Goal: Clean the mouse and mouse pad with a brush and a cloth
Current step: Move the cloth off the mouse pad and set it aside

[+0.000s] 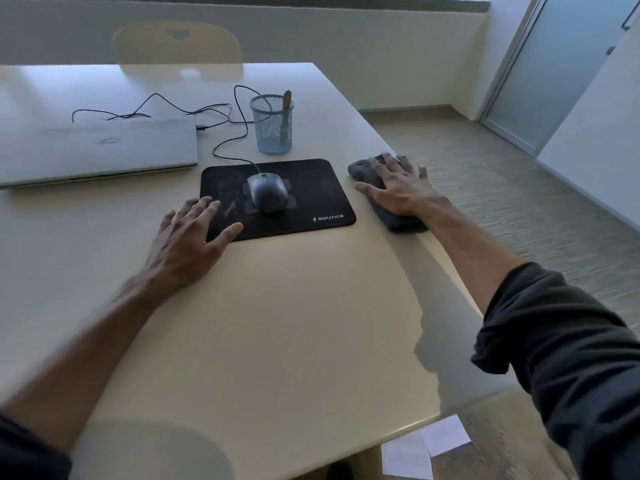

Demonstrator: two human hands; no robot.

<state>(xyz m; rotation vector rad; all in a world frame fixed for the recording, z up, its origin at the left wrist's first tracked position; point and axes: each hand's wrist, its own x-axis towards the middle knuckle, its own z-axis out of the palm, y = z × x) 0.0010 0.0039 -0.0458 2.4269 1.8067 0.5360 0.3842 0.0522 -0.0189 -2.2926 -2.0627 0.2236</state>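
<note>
Left hand (pixel 188 237): fingers straight and spread, flat on the left edge of the pad (pixel 304 188), holding nothing. Right hand (pixel 398 188): fingers straight, palm down on the dark cloth (pixel 401 221) at the right edge of the table (pixel 294 323); no grasp. Mouse (pixel 267 192) sits mid-pad, untouched, its cable (pixel 228 140) running back toward the closed laptop (pixel 97 147). Brush (pixel 286 114) stands in the mesh cup (pixel 268 133) behind the pad. Pad surface shows pale smears

Left hand (pixel 187 237) and right hand (pixel 398 188) flat, fingers spread
</note>
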